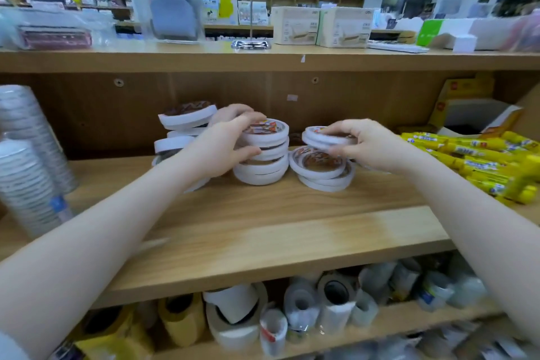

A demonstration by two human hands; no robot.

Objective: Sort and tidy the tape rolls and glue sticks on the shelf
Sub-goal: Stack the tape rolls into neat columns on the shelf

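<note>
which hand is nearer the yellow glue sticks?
Right. The right hand holds a tape roll just left of the yellow glue sticks. The left hand grips the middle tape stack, farther left.

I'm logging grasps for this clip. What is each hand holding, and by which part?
The left hand grips the middle stack of tape rolls by its side, fingers over the top. The right hand pinches one tape roll by its rim, above the right stack.
</note>
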